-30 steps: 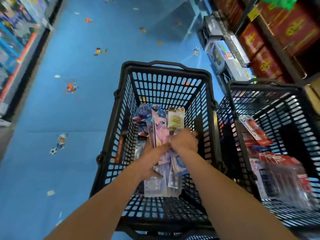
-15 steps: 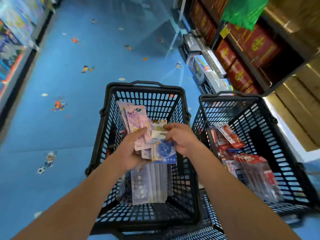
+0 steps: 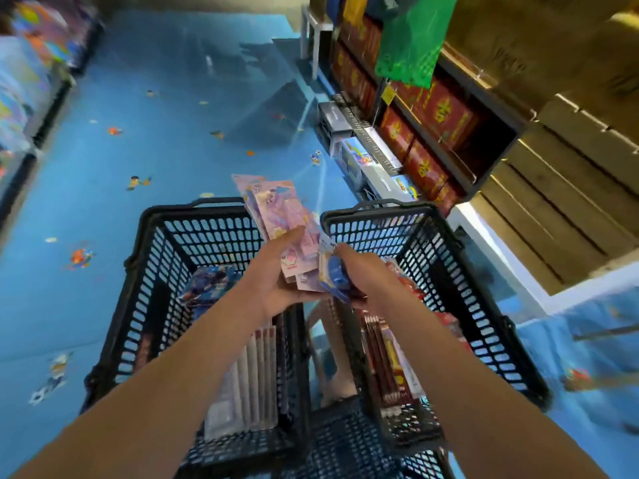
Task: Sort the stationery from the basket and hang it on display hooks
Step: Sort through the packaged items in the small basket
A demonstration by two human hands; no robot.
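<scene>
Left hand (image 3: 273,288) grips pink packs (image 3: 278,216); right hand (image 3: 370,276) curls round blurred blue pack (image 3: 333,273), fingertips hidden.

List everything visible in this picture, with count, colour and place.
left basket: one, black, on the floor
right basket: one, black, beside it
pink carded packs: several, pink and lilac, fanned in left hand
blue blister pack: one, blue, in right hand
white packs: a few, white and clear, in left basket
dark blue pack: one, in left basket
red packs: several, red, in right basket
red boxes: many, red with gold, on right shelf
green sheet: one, green, hanging above that shelf
floor: blue, with small cartoon figures
left hand: grips the pink carded packs
right hand: holds the blue blister pack
</scene>
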